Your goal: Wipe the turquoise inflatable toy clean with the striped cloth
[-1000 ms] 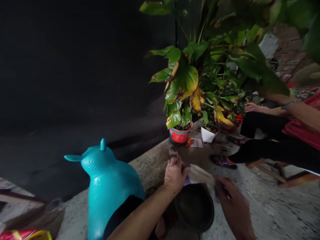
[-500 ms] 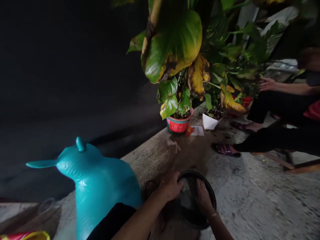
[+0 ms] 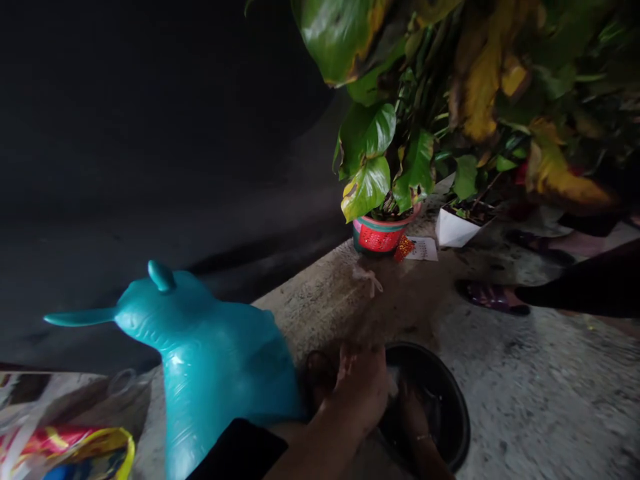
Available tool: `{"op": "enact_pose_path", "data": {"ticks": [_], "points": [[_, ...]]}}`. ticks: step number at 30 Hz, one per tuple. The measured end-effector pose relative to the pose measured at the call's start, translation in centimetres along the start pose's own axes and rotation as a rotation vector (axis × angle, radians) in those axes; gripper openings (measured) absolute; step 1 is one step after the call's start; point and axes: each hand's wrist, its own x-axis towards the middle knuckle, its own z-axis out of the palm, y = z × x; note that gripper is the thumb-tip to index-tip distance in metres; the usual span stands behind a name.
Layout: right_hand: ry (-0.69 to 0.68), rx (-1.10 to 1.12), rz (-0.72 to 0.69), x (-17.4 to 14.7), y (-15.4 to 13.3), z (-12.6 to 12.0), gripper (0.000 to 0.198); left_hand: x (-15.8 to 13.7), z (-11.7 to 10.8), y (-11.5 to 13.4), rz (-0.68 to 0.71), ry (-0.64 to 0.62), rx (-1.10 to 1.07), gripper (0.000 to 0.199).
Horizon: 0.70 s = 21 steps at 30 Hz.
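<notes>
A round black basin (image 3: 463,407) sits on the concrete floor in front of me. My left hand (image 3: 364,383) is at its left side, back upward, with the fingers bent down toward the inside. A small pale patch shows beside those fingers, too blurred to name. Inside the basin is my right hand (image 3: 414,408), low and in shadow; its fingers are dark and smeared. Whatever lies under the two hands is hidden. To the left of my arms stands a glossy teal inflatable animal (image 3: 220,353) with a pointed horn-like part.
A leafy plant grows in a red and green pot (image 3: 383,235) by the dark wall. Beside it are a printed card (image 3: 424,249) and a white angular planter (image 3: 457,228). Another person's sandalled foot (image 3: 493,295) rests at right. A red and yellow bag (image 3: 75,450) lies lower left.
The view has tilted down and turned left. My left hand has come over the basin's left rim, nearer my right hand, which is now deeper in shadow. The other person's hand has left the view.
</notes>
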Motion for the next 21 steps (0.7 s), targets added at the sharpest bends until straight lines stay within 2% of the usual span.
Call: {"op": "enact_pose_path", "data": {"ticks": [6,13,16,21], "points": [[-0.033,-0.001,0.131,-0.9,0.6,-3.5,0.054,0.3,-0.2,0.6,0.000,0.027,-0.026,0.047],[0.097,-0.013,0.086,-3.9,0.8,-8.8,0.054,0.2,-0.9,1.8,0.057,0.050,-0.006,0.043],[0.044,0.007,0.111,-3.5,0.3,-8.7,0.050,0.1,-0.7,1.4,0.057,0.054,0.022,0.041],[-0.057,0.080,0.189,-1.3,-0.8,-5.4,0.046,0.0,0.2,-0.1,0.029,0.072,0.011,0.043]]}}
